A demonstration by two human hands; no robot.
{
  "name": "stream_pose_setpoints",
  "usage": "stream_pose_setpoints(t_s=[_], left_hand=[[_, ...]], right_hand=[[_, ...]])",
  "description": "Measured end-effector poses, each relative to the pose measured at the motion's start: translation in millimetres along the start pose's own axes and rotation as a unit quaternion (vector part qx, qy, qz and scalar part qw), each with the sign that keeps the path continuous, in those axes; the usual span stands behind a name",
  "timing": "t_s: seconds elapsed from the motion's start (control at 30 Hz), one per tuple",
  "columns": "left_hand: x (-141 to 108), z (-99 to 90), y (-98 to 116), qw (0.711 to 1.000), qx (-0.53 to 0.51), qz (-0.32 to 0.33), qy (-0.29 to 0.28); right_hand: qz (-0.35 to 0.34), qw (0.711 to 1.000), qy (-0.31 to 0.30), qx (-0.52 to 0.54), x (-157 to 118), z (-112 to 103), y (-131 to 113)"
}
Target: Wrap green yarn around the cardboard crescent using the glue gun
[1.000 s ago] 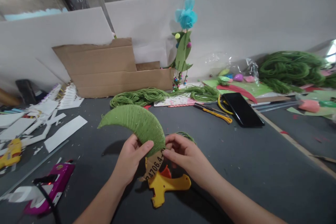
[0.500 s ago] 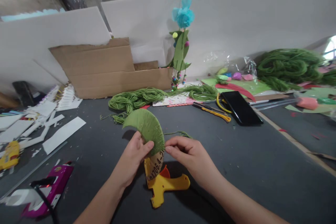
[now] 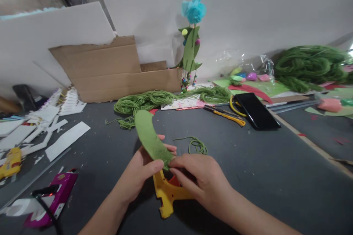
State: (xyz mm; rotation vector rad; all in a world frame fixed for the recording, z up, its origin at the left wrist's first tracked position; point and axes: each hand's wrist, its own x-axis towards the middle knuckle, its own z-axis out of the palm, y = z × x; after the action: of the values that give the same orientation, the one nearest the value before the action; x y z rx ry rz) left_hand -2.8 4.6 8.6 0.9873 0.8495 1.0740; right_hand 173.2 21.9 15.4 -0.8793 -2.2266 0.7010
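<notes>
My left hand (image 3: 143, 167) holds a curved, crescent-shaped green piece (image 3: 151, 137), thumb in front and fingers behind it. The side facing me looks smooth and felt-like, with small rough specks near the lower end. At that lower end my right hand (image 3: 197, 174) is closed in a pinch against the piece. What lies between its fingertips is hidden. Beneath both hands a yellow glue gun (image 3: 165, 194) with an orange trigger lies on the table, partly covered by my right hand. Just beyond, a loose curl of green yarn (image 3: 198, 145) rests on the dark tabletop.
Green yarn skeins (image 3: 146, 101) lie behind my hands, beside a cardboard sheet (image 3: 110, 79). A blue-flowered decoration (image 3: 190, 47) hangs there. To the right are a utility knife (image 3: 227, 116) and a phone (image 3: 257, 111). White scraps (image 3: 67, 141) and a purple device (image 3: 53, 198) sit left.
My left hand has turned the crescent over, from its yarn-wrapped side with bare printed cardboard to the smooth green side. My right hand has shifted slightly down, now covering the glue gun's handle.
</notes>
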Motion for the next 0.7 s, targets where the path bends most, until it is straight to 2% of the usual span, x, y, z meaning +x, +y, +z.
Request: stream_pose_setpoints(t_s=[0.37,0.7], left_hand=[[0.1,1.5,-1.4,0.993,-0.091,0.044,-0.055],[0.9,-1.0,-13.2,0.999,-0.032,0.000,0.040]], right_hand=[[0.044,0.998,0.007,0.053,-0.2,1.1,-0.8],[0.059,0.998,0.022,-0.018,1.9,4.9,1.0]])
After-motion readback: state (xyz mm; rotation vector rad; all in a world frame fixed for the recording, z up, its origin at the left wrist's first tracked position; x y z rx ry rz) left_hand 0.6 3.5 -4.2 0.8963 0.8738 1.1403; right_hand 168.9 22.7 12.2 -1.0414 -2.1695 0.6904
